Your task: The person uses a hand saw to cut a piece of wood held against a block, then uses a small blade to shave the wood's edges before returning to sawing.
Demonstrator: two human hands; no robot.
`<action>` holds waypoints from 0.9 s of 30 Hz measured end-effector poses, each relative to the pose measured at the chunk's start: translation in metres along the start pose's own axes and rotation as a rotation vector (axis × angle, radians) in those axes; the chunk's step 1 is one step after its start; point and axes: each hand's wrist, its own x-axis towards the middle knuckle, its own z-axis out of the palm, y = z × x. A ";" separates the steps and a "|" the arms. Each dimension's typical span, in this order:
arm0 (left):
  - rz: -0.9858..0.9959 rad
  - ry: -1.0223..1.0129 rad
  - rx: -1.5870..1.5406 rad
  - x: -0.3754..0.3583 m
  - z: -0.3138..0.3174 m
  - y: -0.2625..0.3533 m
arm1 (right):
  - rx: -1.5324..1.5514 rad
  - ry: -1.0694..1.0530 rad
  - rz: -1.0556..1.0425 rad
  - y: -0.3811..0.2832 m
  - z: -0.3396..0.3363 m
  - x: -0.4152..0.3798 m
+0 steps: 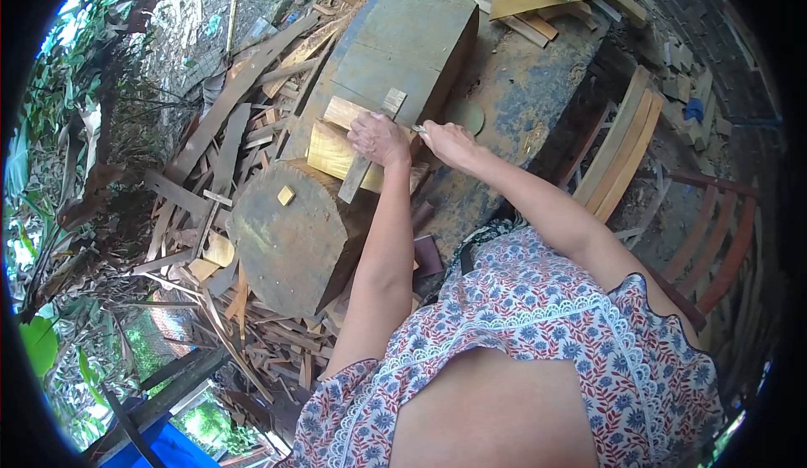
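Observation:
My left hand is closed over a flat wooden strip, whose ends stick out above and below the fingers. Under and beside that hand lie pale yellow wood blocks, against the large grey-brown wooden block. Just to the right, my right hand is pinched around a small thin object with a light tip. Most of it is hidden by the fingers, so its kind cannot be told. Its tip points toward the strip and the left hand.
A round log stump with a small yellow wood cube on it stands at the near left. Wood offcuts are heaped along the left. A dusty bench top holds a round green disc. Long boards lean at the right.

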 end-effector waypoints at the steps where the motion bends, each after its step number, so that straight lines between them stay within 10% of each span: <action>1: -0.001 0.004 0.012 0.001 0.001 -0.001 | 0.015 -0.002 -0.010 0.007 0.001 -0.008; 27: 0.007 0.013 -0.010 0.001 0.000 -0.001 | -0.001 0.017 -0.013 -0.006 0.001 0.012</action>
